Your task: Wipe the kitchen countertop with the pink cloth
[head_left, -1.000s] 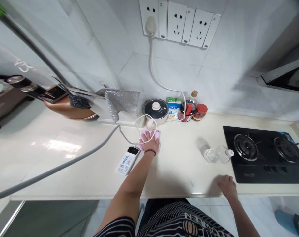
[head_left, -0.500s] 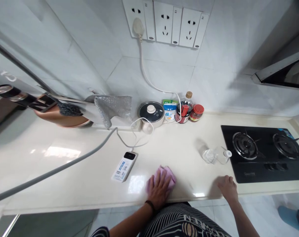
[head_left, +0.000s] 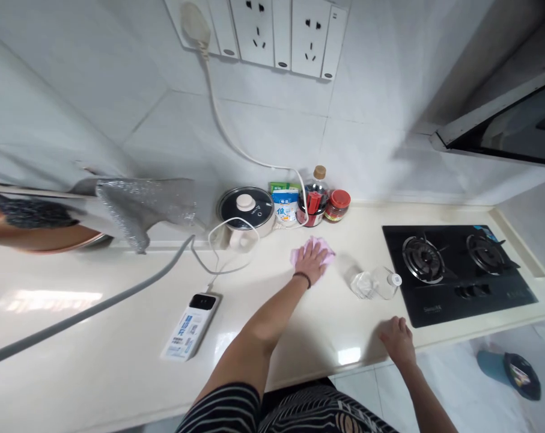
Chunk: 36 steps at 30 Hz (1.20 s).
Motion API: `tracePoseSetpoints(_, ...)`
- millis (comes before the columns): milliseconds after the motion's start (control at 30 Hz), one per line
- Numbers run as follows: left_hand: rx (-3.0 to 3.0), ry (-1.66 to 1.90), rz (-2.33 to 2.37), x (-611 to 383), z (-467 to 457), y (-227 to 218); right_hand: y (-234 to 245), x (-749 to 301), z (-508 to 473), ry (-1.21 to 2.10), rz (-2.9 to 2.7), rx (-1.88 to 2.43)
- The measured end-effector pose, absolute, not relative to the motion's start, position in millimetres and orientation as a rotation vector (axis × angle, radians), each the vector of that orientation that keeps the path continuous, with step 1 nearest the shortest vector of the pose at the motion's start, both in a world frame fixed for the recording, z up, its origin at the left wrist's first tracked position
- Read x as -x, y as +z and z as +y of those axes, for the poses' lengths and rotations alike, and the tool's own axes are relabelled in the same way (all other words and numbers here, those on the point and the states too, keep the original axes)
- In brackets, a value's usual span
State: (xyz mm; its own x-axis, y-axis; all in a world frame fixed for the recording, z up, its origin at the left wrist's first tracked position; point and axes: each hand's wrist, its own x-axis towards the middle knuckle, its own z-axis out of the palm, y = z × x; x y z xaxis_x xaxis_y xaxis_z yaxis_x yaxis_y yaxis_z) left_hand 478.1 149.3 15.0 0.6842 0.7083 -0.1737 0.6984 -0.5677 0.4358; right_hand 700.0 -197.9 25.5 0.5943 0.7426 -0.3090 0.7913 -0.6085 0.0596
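Note:
My left hand (head_left: 310,260) lies flat, fingers spread, pressing a pink cloth (head_left: 321,248) onto the cream countertop (head_left: 119,337), just in front of the jars at the back wall. My right hand (head_left: 397,339) rests palm down on the counter's front edge, fingers slightly curled, holding nothing. A clear plastic bottle (head_left: 375,284) lies on its side between my two hands, left of the black gas hob (head_left: 452,270).
A small lidded pot (head_left: 245,209), a white-blue packet (head_left: 285,207), a dark sauce bottle (head_left: 314,199) and a red-lidded jar (head_left: 337,205) line the back wall. A white power bank (head_left: 190,325) with cable lies at left. A grey hose (head_left: 96,310) crosses the counter. Silver cloth (head_left: 141,207) hangs over a rack.
My left hand slid the pink cloth from the back of the counter to the front edge, then forward and right again toward the jars. The right hand stayed put. The view shifted right.

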Motion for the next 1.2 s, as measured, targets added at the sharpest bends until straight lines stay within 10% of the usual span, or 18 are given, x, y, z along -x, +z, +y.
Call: tracePoseSetpoints(1200,-2.608,0.106,0.509,-432.8,-62.7,-1.6,31.6,-698.7,-195.5,-0.4,1.195,-2.706)
